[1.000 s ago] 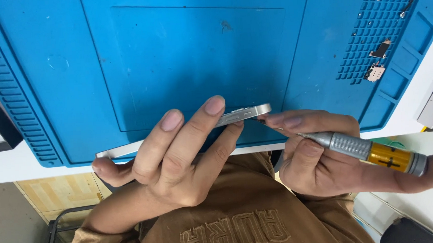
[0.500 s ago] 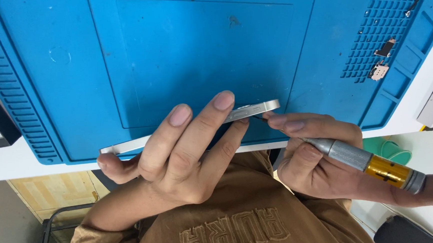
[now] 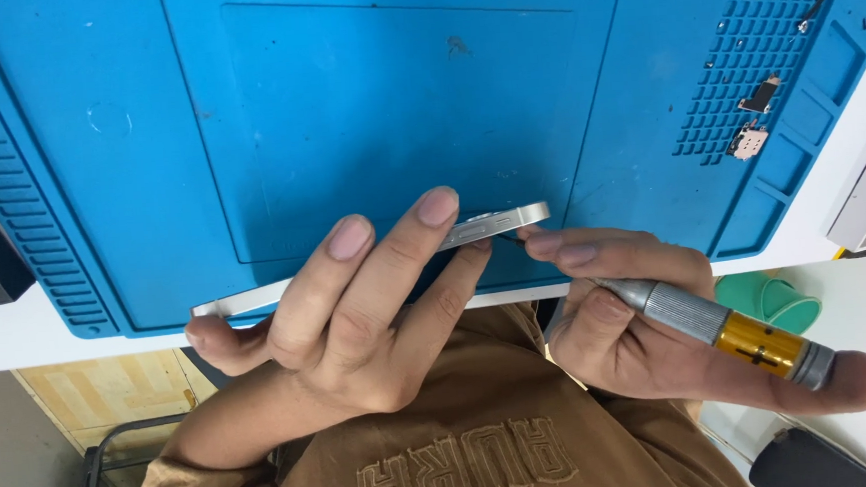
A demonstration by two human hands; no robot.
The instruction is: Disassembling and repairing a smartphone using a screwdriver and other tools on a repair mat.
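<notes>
- The left hand (image 3: 347, 319) grips a silver phone (image 3: 497, 222) on its edge: three fingers (image 3: 393, 251) lie over its upper face, and the thumb at lower left hooks round its left end.
- The phone stands on its long side, seen edge-on, running from left of centre up to just right of centre in the frame. Its middle is hidden behind the fingers.
- The right hand (image 3: 638, 321) is closed round a screwdriver (image 3: 719, 326), holding it pen-fashion, the forefinger stretched along the front of the shaft and the thumb under it.
- The screwdriver has a grey knurled barrel and a yellow rear band with a grey cap. It slants from the lower right of the frame up to the phone's right end.
- Its tip sits at the phone's lower right corner; whether it touches cannot be told, since the fingertips cover it.
- Both hands hover at the near edge of a blue mat (image 3: 146, 141), which fills the upper half of the frame.
- The mat has a ribbed border at left and a grid of small cells at upper right.
- Small parts (image 3: 747, 139) lie in that grid, well apart from the hands.
- A white table (image 3: 18, 334) shows under the mat at left.
- A green object (image 3: 772, 298) lies at right, just behind the screwdriver.
- A brown shirt (image 3: 445, 443) fills the bottom centre.
</notes>
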